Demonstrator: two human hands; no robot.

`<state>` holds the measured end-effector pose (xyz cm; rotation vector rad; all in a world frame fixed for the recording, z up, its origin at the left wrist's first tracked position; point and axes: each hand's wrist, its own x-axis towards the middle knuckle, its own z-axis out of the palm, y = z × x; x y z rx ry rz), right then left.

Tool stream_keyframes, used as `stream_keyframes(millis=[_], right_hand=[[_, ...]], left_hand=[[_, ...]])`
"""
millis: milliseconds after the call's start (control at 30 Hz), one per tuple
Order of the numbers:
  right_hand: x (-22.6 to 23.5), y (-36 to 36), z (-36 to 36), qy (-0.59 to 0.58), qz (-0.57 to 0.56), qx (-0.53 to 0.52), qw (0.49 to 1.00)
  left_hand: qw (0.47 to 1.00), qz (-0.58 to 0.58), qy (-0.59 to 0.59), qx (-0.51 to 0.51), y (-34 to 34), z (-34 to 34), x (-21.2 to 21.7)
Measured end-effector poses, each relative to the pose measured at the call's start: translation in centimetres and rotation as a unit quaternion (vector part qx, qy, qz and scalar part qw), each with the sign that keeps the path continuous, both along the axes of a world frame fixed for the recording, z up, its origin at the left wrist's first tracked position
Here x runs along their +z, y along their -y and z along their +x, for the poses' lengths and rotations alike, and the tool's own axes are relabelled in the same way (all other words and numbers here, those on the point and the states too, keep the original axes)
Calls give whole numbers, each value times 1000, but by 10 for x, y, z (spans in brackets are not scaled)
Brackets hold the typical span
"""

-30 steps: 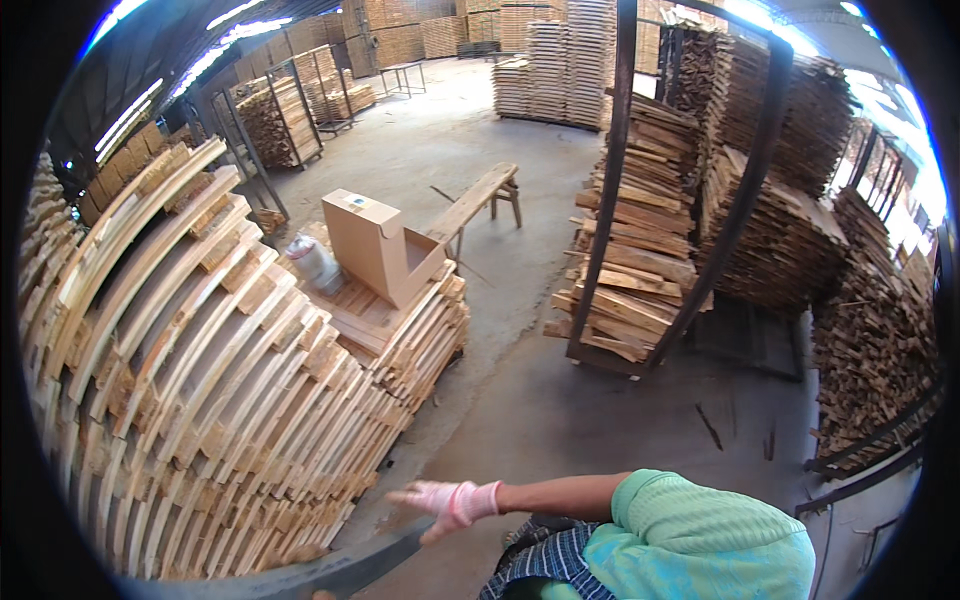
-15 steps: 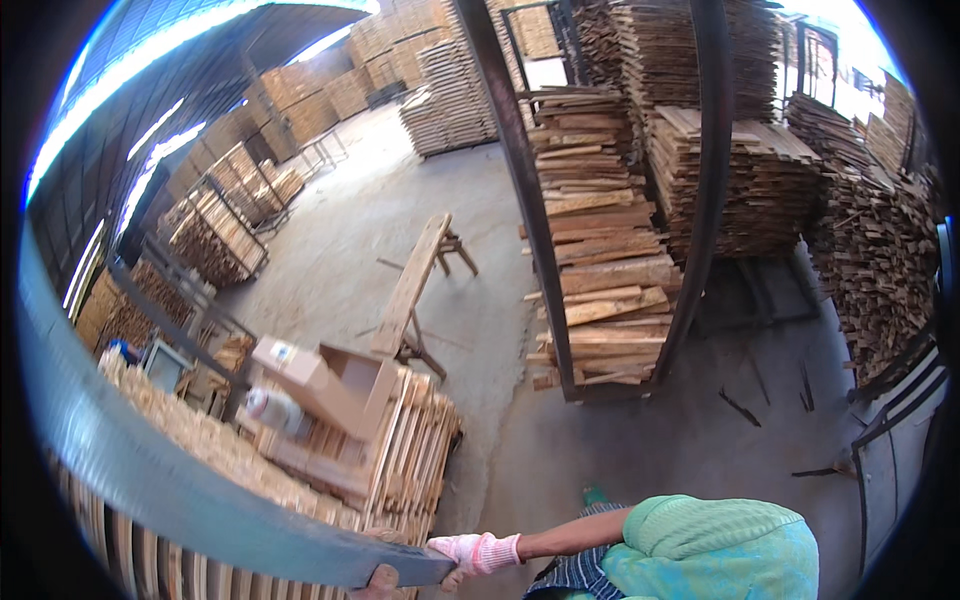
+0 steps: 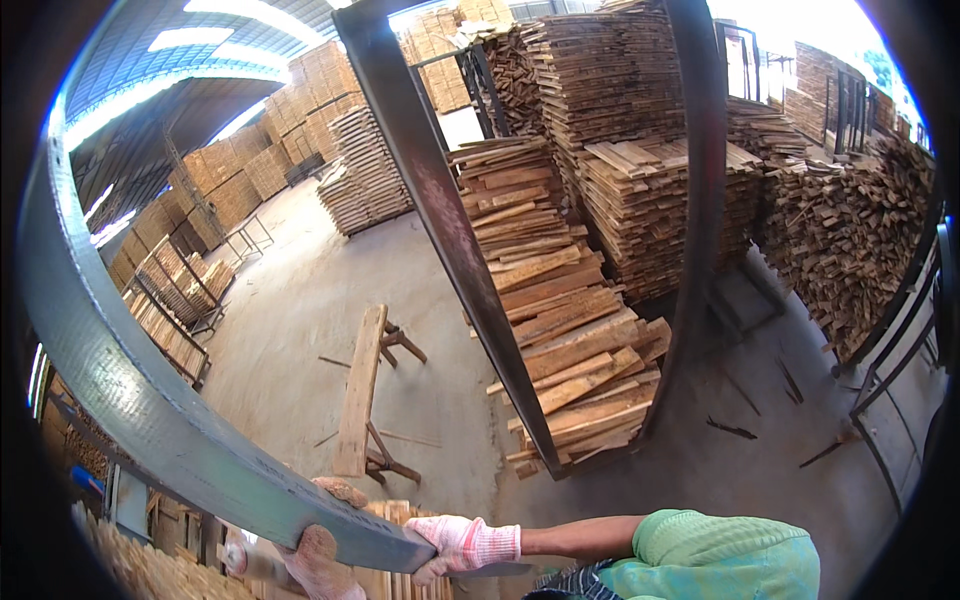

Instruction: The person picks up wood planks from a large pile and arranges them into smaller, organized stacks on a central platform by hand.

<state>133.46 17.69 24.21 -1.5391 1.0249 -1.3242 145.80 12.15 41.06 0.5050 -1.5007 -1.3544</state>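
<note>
A long grey-blue bar (image 3: 235, 465) runs from in front of me up along the left rim, bent by the lens. My left hand (image 3: 322, 565), in a brownish-pink glove, is closed around it, its fingertips showing over the far edge. Closer to the bar's near end, my right hand (image 3: 455, 545), in a white-and-pink glove, grips it with curled fingers. My right forearm comes in from the right, out of a green sleeve (image 3: 720, 555). Below the bar, a stack of wooden slats (image 3: 405, 590) is partly hidden by the bar and my hands.
A wooden trestle bench (image 3: 360, 395) stands ahead on the concrete floor. Dark metal posts (image 3: 450, 230) frame a tall pile of boards (image 3: 580, 330). More lumber stacks (image 3: 850, 240) rise at the right. Dark scraps (image 3: 732, 428) lie on the floor there.
The view has turned, and the bar now slants more steeply up the left side. More of my left hand shows. The cardboard box on the slats is now mostly out of sight.
</note>
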Motion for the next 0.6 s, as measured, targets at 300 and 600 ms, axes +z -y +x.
stream_keyframes(millis=[300,600], right_hand=[[22,179,-58,-91,-25,-109,990],[-21,363,-128,-175,-134,-372,902]], left_hand=[[993,-41,-82,-68,181,-49,1],[988,-58,-129,-67,372,-137,-4]])
